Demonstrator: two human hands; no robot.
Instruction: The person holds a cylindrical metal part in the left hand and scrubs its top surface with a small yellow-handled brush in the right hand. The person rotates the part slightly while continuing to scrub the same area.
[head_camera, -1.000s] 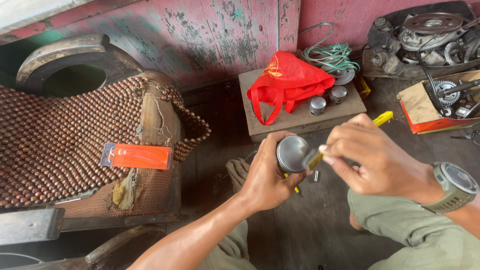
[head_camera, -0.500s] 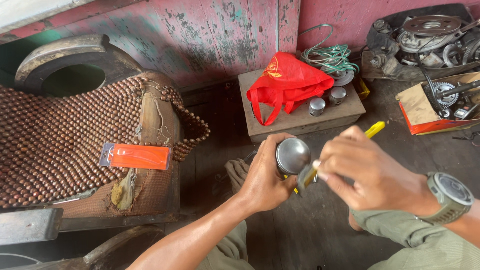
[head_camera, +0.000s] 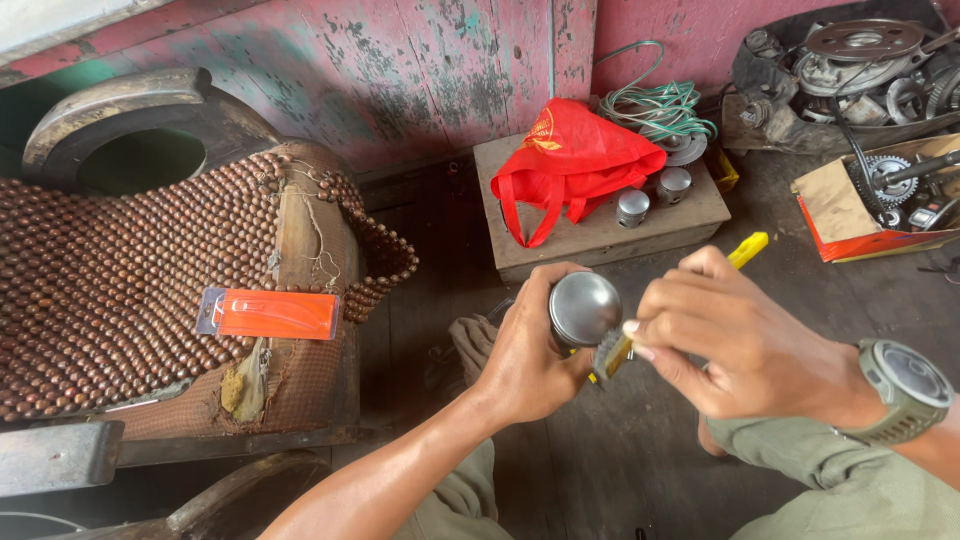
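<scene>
Piston in hand: we see one grey metal piston, domed crown toward the camera, held low and centre above the dark floor.
Left hand: our left hand wraps the piston's skirt from the left, fingers curled fully closed around it.
Right hand: our right hand is closed in a pinch on one yellow-handled brush; its bristle end touches the piston's lower right edge, and its yellow tail sticks out past the knuckles.
Wrist: one olive watch sits on the right wrist.
Packages, near: one flat orange blister pack, rectangular with a clear left tab, lies on the brown beaded seat mat well left of the hands.
Packages, far: one red bag with looped handles and a yellow round mark slumps on a wooden block beyond the hands.
Packages, right: one open cardboard box with an orange-red edge lies at the right, holding a toothed gear and other metal parts.
Spare pistons: we count two, standing on the block just right of the bag.
Wire: one green and white coil lies behind the bag.
Backdrop: worn pink-painted planks; a pile of engine parts sits at top right, count not readable.
</scene>
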